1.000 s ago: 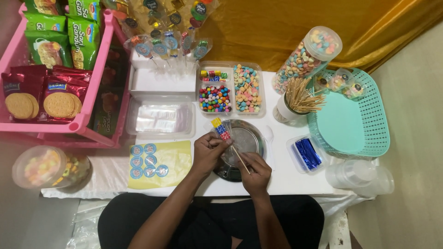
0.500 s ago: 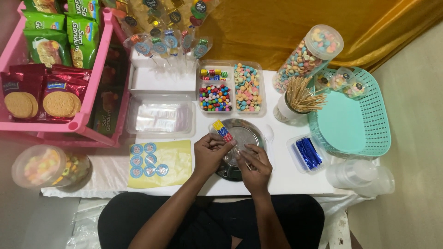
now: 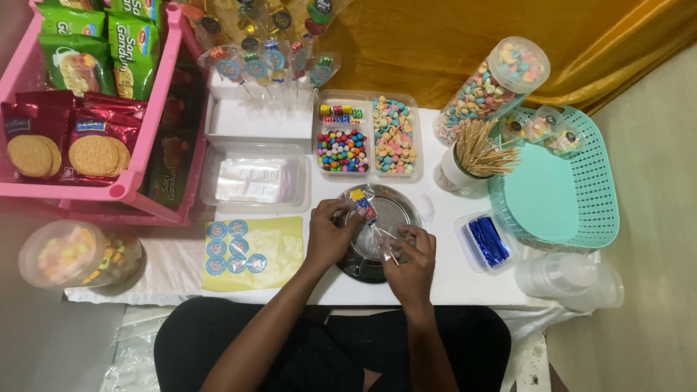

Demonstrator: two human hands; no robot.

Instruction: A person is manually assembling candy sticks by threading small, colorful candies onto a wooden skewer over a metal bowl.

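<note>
Both my hands hold one candy skewer in a clear wrapper (image 3: 365,210) over a round metal plate (image 3: 396,210) on the white table. My left hand (image 3: 330,234) grips the wrapper near the coloured candies at the skewer's top. Lower down, my right hand (image 3: 411,261) pinches the wrapper around the stick's end. The skewer lies slanted between the two hands.
A divided clear tray of coloured candies (image 3: 368,136) sits behind the plate. A cup of wooden skewers (image 3: 468,156), a candy jar (image 3: 494,87), a teal basket (image 3: 563,181) and blue twist ties (image 3: 486,241) are to the right. Round stickers on a yellow sheet (image 3: 250,250) and a pink snack rack (image 3: 87,109) are to the left.
My hands have spread apart along the skewer. The left hand slid up toward the candies and the right moved down-right to the wrapper's lower end.
</note>
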